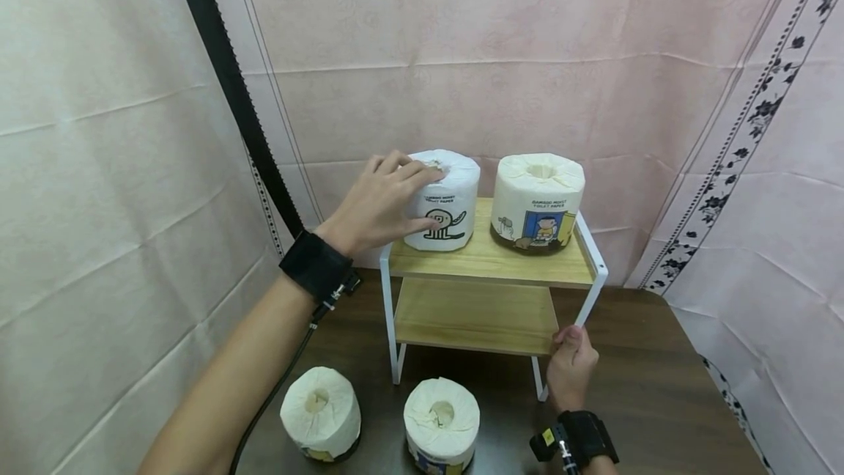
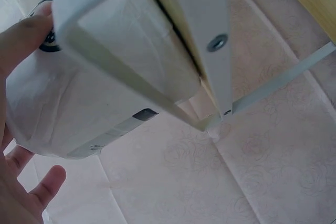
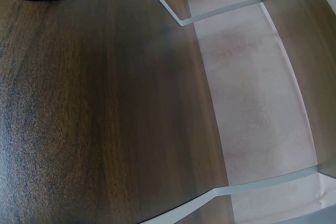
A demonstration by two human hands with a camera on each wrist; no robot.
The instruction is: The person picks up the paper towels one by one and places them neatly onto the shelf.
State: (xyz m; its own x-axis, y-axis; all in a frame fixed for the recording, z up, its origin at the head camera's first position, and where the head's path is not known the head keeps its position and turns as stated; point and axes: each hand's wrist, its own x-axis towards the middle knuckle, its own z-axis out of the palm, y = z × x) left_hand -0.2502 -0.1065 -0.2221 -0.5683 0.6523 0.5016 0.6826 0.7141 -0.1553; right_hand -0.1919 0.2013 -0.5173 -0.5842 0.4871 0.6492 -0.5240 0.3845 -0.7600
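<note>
My left hand (image 1: 381, 205) holds a wrapped toilet paper roll (image 1: 464, 196) at the left end of the upper board of a small two-tier shelf (image 1: 475, 314). Its thumb lies across the printed cartoon, and the fingers reach over the top and far side. In the left wrist view, this roll (image 2: 105, 77) shows behind the white frame (image 2: 210, 30). A second roll (image 1: 537, 200), with a blue and yellow print, stands upright on the right of the same board. My right hand (image 1: 572, 369) grips the shelf's right side frame low down; the right wrist view does not show the fingers.
Two more rolls stand on the dark wooden table (image 1: 646, 372) before the shelf: one at left (image 1: 323, 416), one nearer the middle (image 1: 442, 420). Pale cloth (image 1: 501, 35) hangs behind and on both sides. A black cable runs along the left forearm.
</note>
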